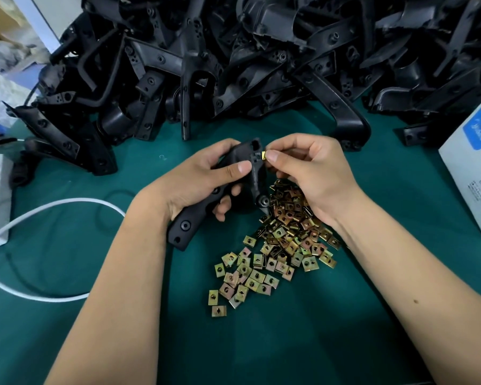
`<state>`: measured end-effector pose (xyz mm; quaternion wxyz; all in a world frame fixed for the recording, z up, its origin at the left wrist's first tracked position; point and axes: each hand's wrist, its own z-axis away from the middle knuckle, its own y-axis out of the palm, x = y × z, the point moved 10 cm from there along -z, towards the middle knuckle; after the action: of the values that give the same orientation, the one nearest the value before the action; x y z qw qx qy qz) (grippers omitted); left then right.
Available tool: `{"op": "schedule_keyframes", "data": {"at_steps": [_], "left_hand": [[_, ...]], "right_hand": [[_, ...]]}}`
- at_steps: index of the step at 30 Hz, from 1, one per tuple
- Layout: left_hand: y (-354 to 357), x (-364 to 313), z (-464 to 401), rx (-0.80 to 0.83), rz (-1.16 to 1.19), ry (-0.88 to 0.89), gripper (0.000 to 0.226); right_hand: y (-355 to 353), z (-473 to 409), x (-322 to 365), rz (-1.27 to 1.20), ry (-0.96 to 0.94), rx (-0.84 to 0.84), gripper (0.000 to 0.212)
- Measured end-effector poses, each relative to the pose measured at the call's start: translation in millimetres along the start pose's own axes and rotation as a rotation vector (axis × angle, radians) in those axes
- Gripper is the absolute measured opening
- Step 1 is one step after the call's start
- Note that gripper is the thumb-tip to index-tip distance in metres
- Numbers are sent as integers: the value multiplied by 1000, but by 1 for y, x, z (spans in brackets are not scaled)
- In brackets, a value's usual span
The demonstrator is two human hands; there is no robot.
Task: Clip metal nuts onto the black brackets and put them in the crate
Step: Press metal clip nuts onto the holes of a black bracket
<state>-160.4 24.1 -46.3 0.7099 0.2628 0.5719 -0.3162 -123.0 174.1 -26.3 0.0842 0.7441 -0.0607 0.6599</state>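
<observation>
Black bracket (242,173) in left hand (206,176), one metal nut (263,155) pinched by right hand (311,173)

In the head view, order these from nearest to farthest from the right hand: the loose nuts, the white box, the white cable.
1. loose nuts: just under the right hand.
2. white box: at the right edge.
3. white cable: far left.

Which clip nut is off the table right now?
The one pinched in the right hand, clip nut at the held bracket's top edge; all others lie in the loose pile.
</observation>
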Motion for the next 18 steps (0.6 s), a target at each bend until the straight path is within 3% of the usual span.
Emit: {"op": "schedule_keyframes", "data": {"at_steps": [18], "left_hand": [[6,-1,-1,4,-19,3,39]], "right_hand": [[2,1,-1,-13,103,103,11]]}}
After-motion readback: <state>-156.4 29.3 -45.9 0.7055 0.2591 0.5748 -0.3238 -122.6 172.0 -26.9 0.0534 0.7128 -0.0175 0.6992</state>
